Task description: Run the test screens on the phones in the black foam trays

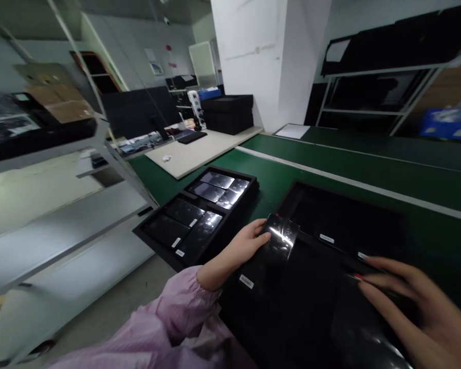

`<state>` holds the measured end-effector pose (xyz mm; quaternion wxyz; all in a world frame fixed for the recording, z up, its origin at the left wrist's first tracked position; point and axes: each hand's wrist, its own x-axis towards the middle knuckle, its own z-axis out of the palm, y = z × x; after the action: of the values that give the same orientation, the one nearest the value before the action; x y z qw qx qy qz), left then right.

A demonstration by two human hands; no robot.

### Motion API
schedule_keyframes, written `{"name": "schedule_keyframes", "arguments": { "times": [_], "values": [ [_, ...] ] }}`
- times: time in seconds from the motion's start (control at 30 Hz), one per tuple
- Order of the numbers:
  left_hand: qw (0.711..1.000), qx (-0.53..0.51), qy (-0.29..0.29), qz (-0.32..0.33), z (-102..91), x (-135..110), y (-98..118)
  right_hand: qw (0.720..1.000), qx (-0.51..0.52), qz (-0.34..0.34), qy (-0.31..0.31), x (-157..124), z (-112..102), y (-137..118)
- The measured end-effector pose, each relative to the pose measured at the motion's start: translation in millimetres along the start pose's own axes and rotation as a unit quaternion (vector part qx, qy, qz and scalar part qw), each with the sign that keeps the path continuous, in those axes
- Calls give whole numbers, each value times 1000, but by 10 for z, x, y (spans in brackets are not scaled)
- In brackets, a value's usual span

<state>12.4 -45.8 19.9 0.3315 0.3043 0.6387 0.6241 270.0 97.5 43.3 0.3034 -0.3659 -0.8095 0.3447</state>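
My left hand is closed on a glossy black phone screen panel, thumb on its face and fingers behind. The panel is tilted above a black foam tray and has a red spot at its top edge. A white label shows just below it. On the right, my right hand pinches the red tab of another dark screen panel, whose lower part runs toward the frame's bottom edge. White labels lie beyond those fingers, one close to the index fingertip.
A black tray with several glossy panels sits at left on the green table. Behind it are a beige board, a keyboard, a monitor and stacked black trays. A metal rack stands left.
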Motion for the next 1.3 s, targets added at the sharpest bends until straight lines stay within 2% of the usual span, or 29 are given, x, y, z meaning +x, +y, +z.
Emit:
{"name": "schedule_keyframes", "arguments": {
  "times": [0.07, 0.13, 0.2, 0.27, 0.3, 0.37, 0.43, 0.5, 0.57, 0.6, 0.67, 0.73, 0.77, 0.87, 0.97, 1.07, 1.2, 1.3],
  "values": [
    [998, 64, 4, 25, 54, -14, -133, 993, 46, 49, -93, 143, 97, -179],
    [991, 126, 4, 47, 76, -30, -213, 986, 64, 92, -124, 219, 166, -239],
    [982, 179, -14, 60, 75, -59, -237, 985, 66, 124, -103, 230, 170, -197],
    [971, 224, -43, 68, 72, -114, -224, 989, 44, 129, -56, 214, 128, -110],
    [966, 243, -57, 69, 76, -152, -213, 992, 29, 121, -38, 208, 107, -67],
    [956, 274, -80, 67, 98, -245, -190, 995, 11, 87, -42, 201, 92, 2],
    [933, 338, -79, 92, 132, -347, -174, 994, 11, 40, -105, 183, 127, 40],
    [886, 434, -46, 158, 164, -429, -166, 983, -7, -6, -184, 118, 187, 50],
    [826, 519, -26, 219, 187, -463, -171, 973, -67, -55, -215, -7, 226, 41],
    [805, 546, -38, 230, 196, -457, -179, 969, -110, -85, -203, -89, 227, 32],
    [777, 585, -96, 212, 214, -409, -204, 958, -200, -149, -141, -271, 191, 14],
    [761, 608, -138, 178, 240, -341, -229, 940, -266, -190, -98, -446, 123, 9],
    [759, 614, -141, 167, 257, -312, -238, 933, -284, -197, -96, -524, 89, 13],
    [768, 609, -101, 168, 306, -277, -251, 925, -281, -207, -152, -707, 13, 37],
    [771, 601, -68, 200, 319, -289, -261, 930, -241, -173, -217, -798, -24, 52],
    [756, 607, -60, 240, 318, -289, -276, 938, -174, -72, -290, -784, -37, 51],
    [732, 628, -61, 258, 347, -268, -275, 930, -116, 9, -349, -650, 11, 12],
    [729, 634, -65, 250, 362, -262, -262, 911, -103, 75, -393, -578, 68, -49]
  ]
}}
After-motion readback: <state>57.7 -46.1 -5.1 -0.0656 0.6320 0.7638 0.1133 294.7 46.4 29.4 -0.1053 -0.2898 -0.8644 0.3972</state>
